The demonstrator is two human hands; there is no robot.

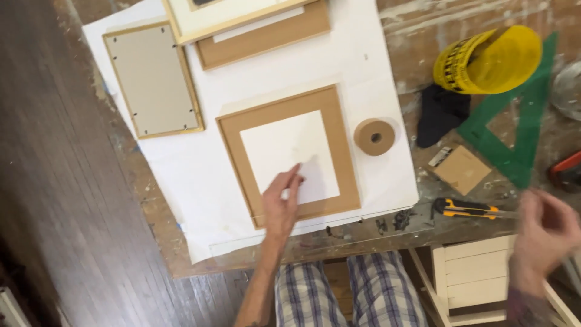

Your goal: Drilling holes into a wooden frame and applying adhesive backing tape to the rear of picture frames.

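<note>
My left hand (281, 203) rests with fingers pointing forward on the lower edge of a brown cardboard picture mat (345, 163), its fingertips on the white sheet inside the mat's window. It holds nothing. My right hand (544, 233) is blurred at the right, raised near the table's front edge just right of a yellow-and-black utility knife (469, 209). I cannot make out whether anything is in it. The mat lies on a large white paper sheet (200, 181).
A roll of brown tape (374, 137) sits right of the mat. A frame back (152, 79) and other frames (260, 24) lie at the far side. A yellow tape roll (487, 60), green triangle ruler (523, 130), dark cloth (440, 112) and small cardboard square (462, 169) are at right. A wooden stool (478, 278) stands below.
</note>
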